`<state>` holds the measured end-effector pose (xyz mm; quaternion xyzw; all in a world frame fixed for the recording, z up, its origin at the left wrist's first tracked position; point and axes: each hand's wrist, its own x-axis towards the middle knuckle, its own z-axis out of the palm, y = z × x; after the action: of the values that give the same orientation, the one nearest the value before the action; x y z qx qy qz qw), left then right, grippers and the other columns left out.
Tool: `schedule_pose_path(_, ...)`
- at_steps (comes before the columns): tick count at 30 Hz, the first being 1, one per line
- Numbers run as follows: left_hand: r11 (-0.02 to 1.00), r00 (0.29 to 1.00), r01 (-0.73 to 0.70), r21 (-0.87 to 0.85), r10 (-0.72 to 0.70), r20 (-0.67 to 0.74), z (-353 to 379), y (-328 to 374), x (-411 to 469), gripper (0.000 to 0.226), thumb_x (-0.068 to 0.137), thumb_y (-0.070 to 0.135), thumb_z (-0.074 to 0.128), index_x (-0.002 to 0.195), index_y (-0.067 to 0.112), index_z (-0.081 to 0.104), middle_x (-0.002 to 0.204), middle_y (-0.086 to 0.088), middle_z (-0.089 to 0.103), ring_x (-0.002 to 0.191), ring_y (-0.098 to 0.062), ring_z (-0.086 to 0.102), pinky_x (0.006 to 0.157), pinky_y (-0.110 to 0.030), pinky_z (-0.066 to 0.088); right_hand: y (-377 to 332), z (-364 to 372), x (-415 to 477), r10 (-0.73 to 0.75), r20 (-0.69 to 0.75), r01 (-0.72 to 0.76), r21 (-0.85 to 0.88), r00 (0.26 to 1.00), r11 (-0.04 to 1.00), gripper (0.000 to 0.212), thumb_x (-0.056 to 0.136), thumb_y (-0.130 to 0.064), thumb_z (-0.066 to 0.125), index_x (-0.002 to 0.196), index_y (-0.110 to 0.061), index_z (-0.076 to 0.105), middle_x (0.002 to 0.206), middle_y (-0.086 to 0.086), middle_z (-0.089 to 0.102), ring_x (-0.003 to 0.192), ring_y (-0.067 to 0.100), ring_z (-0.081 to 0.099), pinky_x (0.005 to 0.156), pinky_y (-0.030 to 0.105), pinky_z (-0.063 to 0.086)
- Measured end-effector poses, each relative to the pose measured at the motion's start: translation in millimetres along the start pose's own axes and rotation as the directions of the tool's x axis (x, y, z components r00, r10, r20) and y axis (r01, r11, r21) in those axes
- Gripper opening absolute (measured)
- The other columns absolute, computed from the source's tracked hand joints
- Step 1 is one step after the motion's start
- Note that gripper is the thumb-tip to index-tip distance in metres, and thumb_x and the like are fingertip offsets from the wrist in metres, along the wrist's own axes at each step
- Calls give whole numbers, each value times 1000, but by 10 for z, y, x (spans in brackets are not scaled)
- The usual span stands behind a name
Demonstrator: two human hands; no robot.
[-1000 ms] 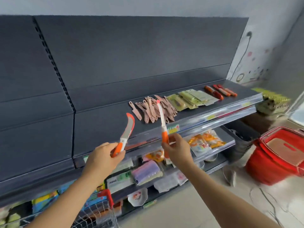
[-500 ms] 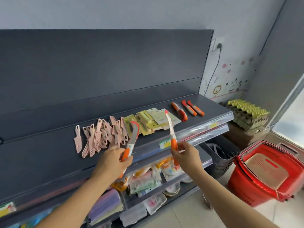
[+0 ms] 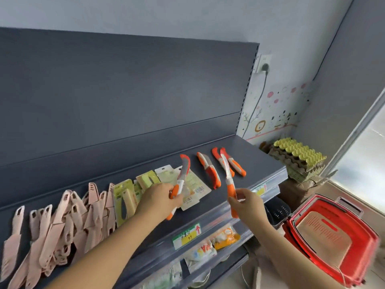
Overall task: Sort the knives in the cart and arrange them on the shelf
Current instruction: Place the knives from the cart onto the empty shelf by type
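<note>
My left hand [image 3: 159,200] grips the orange handle of a curved knife [image 3: 183,173], blade up, above the green packaged knives [image 3: 166,180] on the dark shelf [image 3: 256,163]. My right hand [image 3: 246,203] pinches the handle of a second orange and white knife [image 3: 228,178], blade pointing up and back, in front of the shelf's edge. Three orange-handled knives [image 3: 209,170] lie side by side at the shelf's right end. A heap of pink sheathed knives [image 3: 62,222] covers the left part. The cart is out of view.
Lower shelves [image 3: 208,253] hold packaged goods behind price labels. A red shopping basket [image 3: 331,236] stands on the floor at the right. Stacked egg trays [image 3: 295,157] sit beyond the shelf's right end. A wall socket with a cable [image 3: 263,65] is above.
Both hands have carried their knives rightward along the shelf, past the pink knives, toward the orange knives at the right end. The view has turned right and up.
</note>
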<state>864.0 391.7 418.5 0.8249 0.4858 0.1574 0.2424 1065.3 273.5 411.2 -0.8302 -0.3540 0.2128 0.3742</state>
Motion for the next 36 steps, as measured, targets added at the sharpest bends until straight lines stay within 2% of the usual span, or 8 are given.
schedule_pose_path(7,996,997,-59,70,55,60,140,359,837,29,80,44,59,72,16,59,68,2,60,63,-15,60,56,-30,47,52,-154,727,52,-91,-58,-60,995,997,22,93,-30,52,101,-12,62,69,1,64,52,8,58,49,20,39)
schedule_pose_path(9,996,997,-47,77,42,69,245,464,976,30,77,44,60,75,14,62,70,0,64,67,-18,62,61,-33,50,109,-187,924,61,-106,-70,-84,993,994,26,94,-34,51,100,-11,64,71,4,67,58,13,60,56,26,45)
schedule_pose_path(13,992,998,-6,128,-2,56,448,689,1220,30,76,44,61,79,15,64,77,-1,65,73,-20,61,62,-31,48,258,-273,1369,69,-86,-81,-148,994,986,23,90,-28,56,106,-14,63,85,0,63,59,7,54,54,24,39)
schedule_pose_path(18,980,998,53,190,-56,8,740,1005,1472,30,80,43,60,87,14,61,84,-2,66,76,-20,61,61,-28,46,479,-393,1865,48,-19,-51,-171,999,984,25,91,-32,53,93,-10,66,81,7,68,71,24,64,64,33,50)
schedule_pose_path(24,938,981,191,289,-186,-44,1143,1363,1755,27,81,39,57,82,14,48,85,-7,64,78,-25,63,55,-28,43,709,-496,2398,-18,56,30,-231,998,972,30,93,-36,50,92,-10,65,82,6,66,69,25,64,69,36,54)
schedule_pose_path(28,896,970,237,377,-241,-38,1374,1482,1818,27,86,35,55,95,10,56,94,-8,63,90,-28,62,64,-30,44,805,-508,2568,-59,137,98,-301,989,949,28,92,-35,53,100,-11,65,93,6,64,74,21,53,65,27,39)
schedule_pose_path(32,882,973,217,419,-230,-20,1512,1484,1774,29,91,40,51,92,13,60,92,-6,63,86,-26,62,69,-32,48,876,-495,2637,-122,164,165,-286,979,944,32,92,-38,51,97,-9,65,102,9,62,86,27,57,66,28,38)
schedule_pose_path(36,890,981,196,411,-175,-89,1441,1428,1648,30,94,41,46,93,16,62,97,-1,62,87,-22,61,71,-33,52,773,-511,2638,-220,167,258,-256,961,931,28,92,-27,52,112,-13,65,113,6,59,99,25,58,70,24,36)
